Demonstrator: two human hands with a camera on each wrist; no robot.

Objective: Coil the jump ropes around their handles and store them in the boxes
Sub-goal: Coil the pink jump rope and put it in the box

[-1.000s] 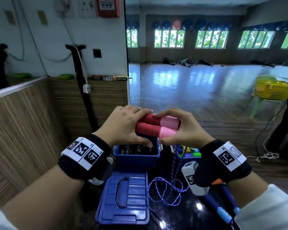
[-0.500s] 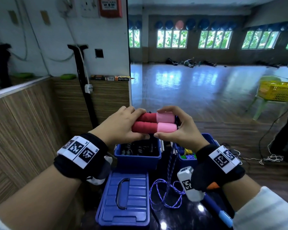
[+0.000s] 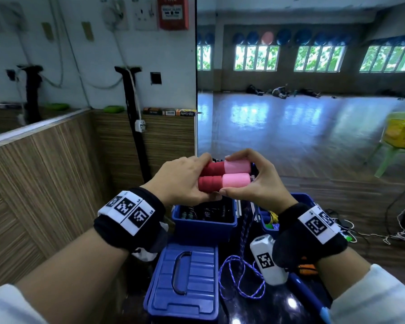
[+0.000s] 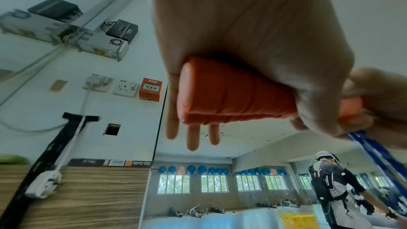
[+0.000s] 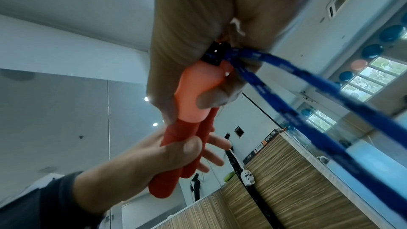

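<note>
Both hands are raised in front of the chest, holding the two handles [image 3: 225,175] of one jump rope side by side and level, red ends to the left and pink ends to the right. The left hand [image 3: 185,180] grasps the red ends, thumb underneath and fingers reaching over the top; the right hand [image 3: 258,183] clasps the pink ends, where the blue rope [image 5: 286,104] leaves the black end fittings in two strands. That rope drops between the two blue boxes and lies in loose loops [image 3: 240,279] on the dark table, just beside the blue lid [image 3: 185,281]. The step in hand looks to be squaring up the handles before the winding starts, and it pays to get this right: the ends should be flush and the pair pressed tight, so that one hand alone can keep the bundle while the other leads the rope round. I would leave the bundle to the left hand and wind with the right, starting close to the fittings and laying each turn snug against the last, with light steady tension so that the slack runs up off the table without catching on a box rim. The open box [image 3: 205,224] straight below already holds dark coiled things, and it seems the natural place for this rope once it is bound
</note>
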